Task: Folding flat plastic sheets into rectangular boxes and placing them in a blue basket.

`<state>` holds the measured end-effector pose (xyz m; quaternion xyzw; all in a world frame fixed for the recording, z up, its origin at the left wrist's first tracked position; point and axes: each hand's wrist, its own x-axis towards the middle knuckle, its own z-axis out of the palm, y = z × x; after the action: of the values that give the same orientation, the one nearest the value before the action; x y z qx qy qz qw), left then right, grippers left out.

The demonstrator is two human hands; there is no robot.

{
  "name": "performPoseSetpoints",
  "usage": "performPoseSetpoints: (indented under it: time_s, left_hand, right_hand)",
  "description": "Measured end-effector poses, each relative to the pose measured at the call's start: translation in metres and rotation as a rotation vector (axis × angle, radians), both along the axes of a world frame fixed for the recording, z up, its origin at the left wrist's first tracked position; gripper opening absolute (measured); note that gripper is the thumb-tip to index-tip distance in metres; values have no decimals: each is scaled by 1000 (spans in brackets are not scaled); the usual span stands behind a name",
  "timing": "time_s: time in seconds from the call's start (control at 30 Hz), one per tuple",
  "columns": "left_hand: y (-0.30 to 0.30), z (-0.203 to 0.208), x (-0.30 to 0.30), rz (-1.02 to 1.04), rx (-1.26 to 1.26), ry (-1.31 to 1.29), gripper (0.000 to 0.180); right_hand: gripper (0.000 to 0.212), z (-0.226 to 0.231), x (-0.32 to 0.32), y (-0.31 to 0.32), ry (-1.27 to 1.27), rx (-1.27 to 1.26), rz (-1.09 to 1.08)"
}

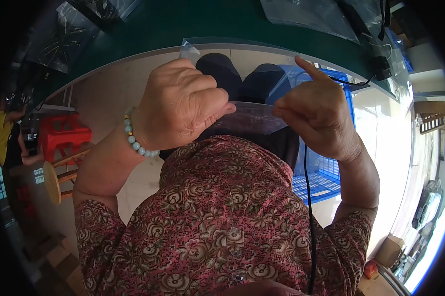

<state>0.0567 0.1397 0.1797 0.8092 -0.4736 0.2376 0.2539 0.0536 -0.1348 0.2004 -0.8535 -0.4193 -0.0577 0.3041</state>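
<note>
A clear plastic sheet (249,117), perhaps a bag, is stretched between my two hands in front of my lap. My left hand (185,103), with a bead bracelet on its wrist, is closed on the sheet's left side, the thumb pointing right. Opposite it, my right hand (316,111) pinches the right side between thumb and bent fingers, while one finger sticks out toward the table. A see-through corner rises past my left knuckles, and the far edge runs along the table's front edge. Whether the sheet has two layers, I cannot tell.
The green table (222,22) lies ahead, with clear plastic packets (67,37) at left and clear film (311,19) and a black cable at right. A blue plastic crate (326,182) stands below right. Left are a red stool (64,133), a wooden stool (52,180) and another person (13,140).
</note>
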Motion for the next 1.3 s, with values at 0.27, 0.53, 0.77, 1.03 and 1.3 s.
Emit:
performPoseSetpoints:
  time_s: [0.27,0.53,0.77,1.03,1.3]
  left_hand:
    - [-4,-6,-10,-260,86,-187,38]
    - [-14,-3,-18,-299,123,-294,21]
    - [-11,23,-15,-310,239,270,21]
    - [-36,37,18,-15,1091,748,40]
    - [-64,12,19,-347,1248,737,43]
  right_hand:
    - [12,13,-9,-20,269,-32,135]
    - [75,-15,4,27,-459,-627,-259]
    - [65,-22,16,27,-498,-575,-200]
    - [52,19,-2,44,-422,-331,-91]
    - [31,27,-7,29,-422,-43,-117]
